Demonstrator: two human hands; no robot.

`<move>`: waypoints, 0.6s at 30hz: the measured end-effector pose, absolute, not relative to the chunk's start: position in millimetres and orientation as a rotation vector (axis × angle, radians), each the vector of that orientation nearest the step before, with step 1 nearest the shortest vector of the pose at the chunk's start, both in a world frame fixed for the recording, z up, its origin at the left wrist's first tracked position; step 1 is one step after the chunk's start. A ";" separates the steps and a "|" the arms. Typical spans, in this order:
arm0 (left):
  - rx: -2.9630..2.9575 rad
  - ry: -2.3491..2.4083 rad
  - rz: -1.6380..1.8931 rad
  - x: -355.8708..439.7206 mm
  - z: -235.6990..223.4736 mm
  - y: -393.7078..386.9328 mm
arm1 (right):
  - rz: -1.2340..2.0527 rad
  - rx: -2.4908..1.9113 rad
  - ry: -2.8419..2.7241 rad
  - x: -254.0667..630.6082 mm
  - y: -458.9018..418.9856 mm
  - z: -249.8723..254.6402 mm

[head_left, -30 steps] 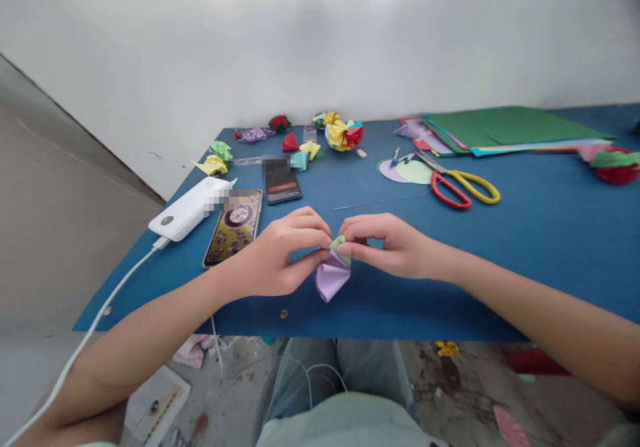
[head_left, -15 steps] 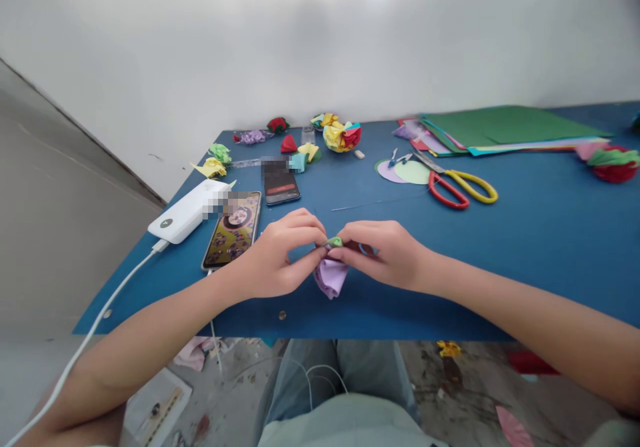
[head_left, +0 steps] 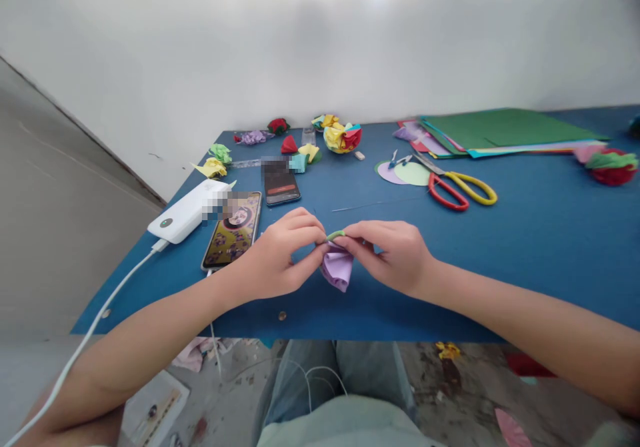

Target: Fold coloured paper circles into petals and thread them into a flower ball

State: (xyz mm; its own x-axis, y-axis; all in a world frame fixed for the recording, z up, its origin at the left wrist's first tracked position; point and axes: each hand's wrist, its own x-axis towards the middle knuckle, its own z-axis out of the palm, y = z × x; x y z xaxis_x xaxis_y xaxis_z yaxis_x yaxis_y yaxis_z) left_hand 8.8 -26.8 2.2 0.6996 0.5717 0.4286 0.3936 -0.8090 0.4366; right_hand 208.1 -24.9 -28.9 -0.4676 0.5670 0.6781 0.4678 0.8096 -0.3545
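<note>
A folded purple paper flower with a green edge along its top hangs between my two hands, over the front part of the blue table. My left hand pinches it at the left end of the green edge. On the other side, my right hand grips the green edge between thumb and forefinger. Fingers partly cover the place where green and purple meet. Behind my hands a thin needle-like line lies on the table.
Scissors with red and yellow handles lie right of paper circles. Coloured sheets are stacked behind. At left are a white power bank and two phones, one lit, one dark. Several paper flowers stand at the back.
The purple paper has shifted slightly right and up. More of the green edge shows, as a curved strip between my fingertips. My right hand's fingers have moved a little apart from the left's.
</note>
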 end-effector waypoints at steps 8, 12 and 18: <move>2.592 0.755 0.706 9.9 1.5 -29.2 | 0.125 -0.700 -2.252 208.3 -26.2 -35.2; 2.568 0.728 0.702 9.9 1.8 -29.9 | 0.180 -0.636 -2.334 207.9 -25.8 -33.3; 2.580 0.766 0.703 8.9 0.3 -29.7 | 0.367 -0.657 -2.281 209.8 -20.0 -30.2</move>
